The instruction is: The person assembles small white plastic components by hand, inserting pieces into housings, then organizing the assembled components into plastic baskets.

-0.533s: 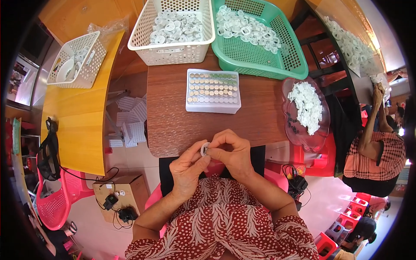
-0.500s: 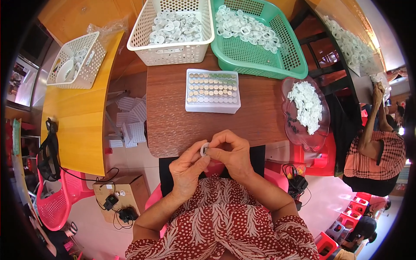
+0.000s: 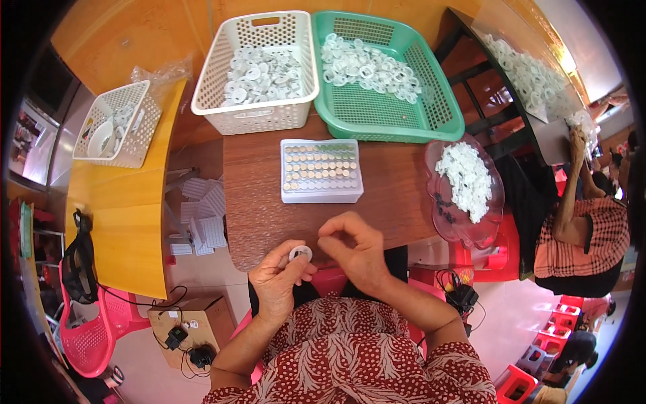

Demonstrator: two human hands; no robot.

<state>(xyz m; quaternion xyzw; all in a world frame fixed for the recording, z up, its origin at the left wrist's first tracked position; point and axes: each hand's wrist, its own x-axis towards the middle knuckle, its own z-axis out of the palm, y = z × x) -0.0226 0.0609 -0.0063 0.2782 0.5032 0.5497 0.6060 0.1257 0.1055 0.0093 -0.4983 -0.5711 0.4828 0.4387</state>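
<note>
The left hand (image 3: 276, 284) is clamped on a white round part (image 3: 301, 250), gripping the rim between thumb and fingers. The part is located just beyond the near edge of the table (image 3: 252, 182), its face showing a dark area at the center. The right hand (image 3: 363, 259) is positioned beside the part, separated from it by a narrow gap; its thumb and index fingertips are near each other, and whether they hold a small piece cannot be determined.

A white tray (image 3: 323, 196) with rows of round metallic discs sits on the table ahead of the hands. Behind it stand a white basket (image 3: 259, 122) and a green basket (image 3: 397, 132), both containing pale round parts. A translucent pink dish (image 3: 464, 234) at the right carries white pieces (image 3: 465, 180) and small black pieces (image 3: 443, 207).
</note>
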